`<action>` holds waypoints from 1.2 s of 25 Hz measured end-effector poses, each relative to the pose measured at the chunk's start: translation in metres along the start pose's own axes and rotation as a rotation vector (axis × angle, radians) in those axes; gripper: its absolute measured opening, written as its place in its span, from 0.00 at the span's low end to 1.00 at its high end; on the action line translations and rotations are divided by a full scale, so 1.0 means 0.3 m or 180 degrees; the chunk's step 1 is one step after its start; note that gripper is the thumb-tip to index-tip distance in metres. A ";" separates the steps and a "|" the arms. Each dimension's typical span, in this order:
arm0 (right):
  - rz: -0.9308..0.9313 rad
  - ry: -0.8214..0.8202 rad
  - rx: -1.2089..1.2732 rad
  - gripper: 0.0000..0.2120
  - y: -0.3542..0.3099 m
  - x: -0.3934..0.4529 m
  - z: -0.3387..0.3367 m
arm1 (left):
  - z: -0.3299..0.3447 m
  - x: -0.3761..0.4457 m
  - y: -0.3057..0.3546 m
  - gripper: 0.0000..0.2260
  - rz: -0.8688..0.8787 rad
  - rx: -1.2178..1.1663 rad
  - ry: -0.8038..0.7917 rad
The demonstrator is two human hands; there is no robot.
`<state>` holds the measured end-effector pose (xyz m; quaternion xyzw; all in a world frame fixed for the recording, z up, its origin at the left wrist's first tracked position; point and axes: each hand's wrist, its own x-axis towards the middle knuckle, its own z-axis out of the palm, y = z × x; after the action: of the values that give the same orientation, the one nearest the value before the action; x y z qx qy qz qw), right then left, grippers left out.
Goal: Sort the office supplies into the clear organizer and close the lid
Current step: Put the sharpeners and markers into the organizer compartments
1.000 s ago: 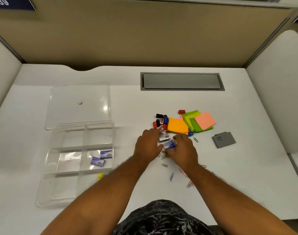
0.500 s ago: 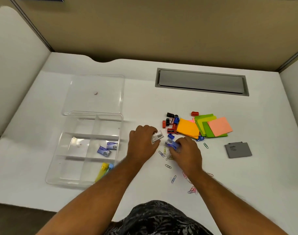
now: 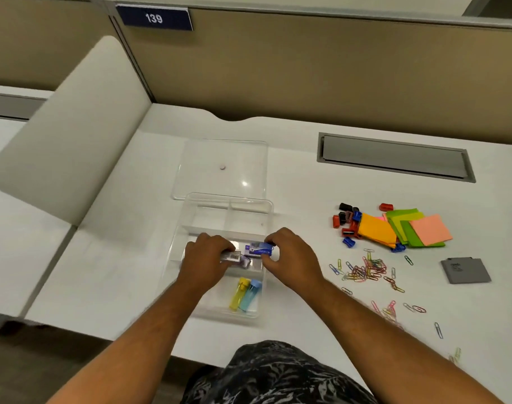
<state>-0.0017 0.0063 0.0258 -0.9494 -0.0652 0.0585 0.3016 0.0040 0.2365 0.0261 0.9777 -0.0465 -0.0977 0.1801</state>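
The clear organizer [image 3: 187,228] sits open on the white desk, its lid [image 3: 222,153] lying flat behind it. Both my hands hover over its middle compartments. My left hand [image 3: 203,259] grips a small staple box [image 3: 232,256] with a barcode. My right hand [image 3: 291,256] pinches a blue staple box [image 3: 259,249]. Another purple box lies under my left hand, mostly hidden. A yellow and a blue tube [image 3: 244,293] lie in the near compartment.
To the right lie coloured binder clips [image 3: 346,220], a stack of sticky notes [image 3: 403,228], scattered paper clips [image 3: 365,269] and a grey pad [image 3: 464,271]. A grey cable hatch [image 3: 394,157] is set in the desk; a white divider [image 3: 68,135] stands left.
Both hands have moved left from the pile of supplies to over the organizer, each carrying a staple box. The camera has swung left with them.
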 end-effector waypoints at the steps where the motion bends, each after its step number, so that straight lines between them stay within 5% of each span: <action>1: 0.0017 -0.0088 -0.0122 0.13 -0.030 0.013 0.028 | -0.010 0.004 -0.020 0.12 0.0040 0.0047 -0.0041; 10: 0.0524 -0.0055 -0.0938 0.18 -0.090 0.062 0.141 | -0.014 0.086 -0.013 0.16 0.0408 0.0480 -0.0178; 18: 0.0691 0.0429 -0.0096 0.19 -0.074 -0.020 0.083 | -0.010 0.081 0.000 0.16 0.0378 0.0077 -0.0028; 24: 0.1410 0.0633 -0.0011 0.14 0.197 -0.136 -0.079 | 0.063 0.116 0.279 0.15 0.0868 -0.0208 -0.0145; 30: 0.1529 0.0316 -0.0238 0.21 0.468 -0.099 -0.216 | 0.193 0.238 0.596 0.19 0.0987 -0.0247 -0.0367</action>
<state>-0.0088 -0.1487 -0.0011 -0.9499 0.1751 0.0794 0.2465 0.0518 0.0412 0.0252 0.9438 -0.2033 -0.1264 0.2277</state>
